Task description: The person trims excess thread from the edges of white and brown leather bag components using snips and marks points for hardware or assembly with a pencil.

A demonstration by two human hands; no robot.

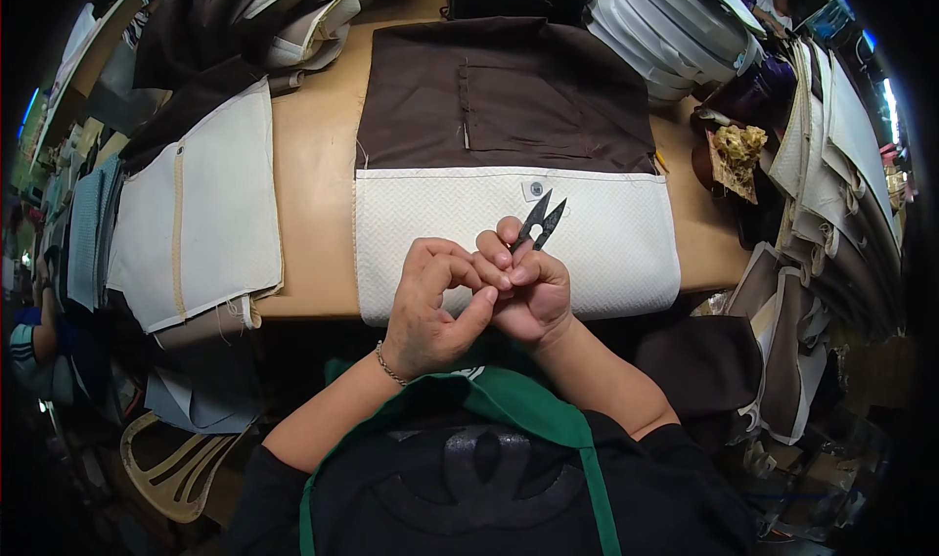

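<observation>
Two bare hands at work above a sewn textile piece, seen from the wearer's head. The right hand (540, 297) holds black thread snips (535, 214), their two pointed blades spread apart and directed away from the body. The left hand (430, 297) is bent inward, its fingertips meeting those of the right hand; whether it grips anything small cannot be told. The snips lie over the piece's near section, a white textured panel (430, 223), just below a small round fastener (536, 190). The far section, a dark brown fabric (567, 87) with visible seams, joins the panel along a horizontal edge. Both sections rest on a tan table (315, 155), the white panel extending past its near edge. At left lies a white panel with a beige strip (230, 204); at upper right stand stacked white curved pieces (655, 33). The wearer has a green apron (533, 404).
</observation>
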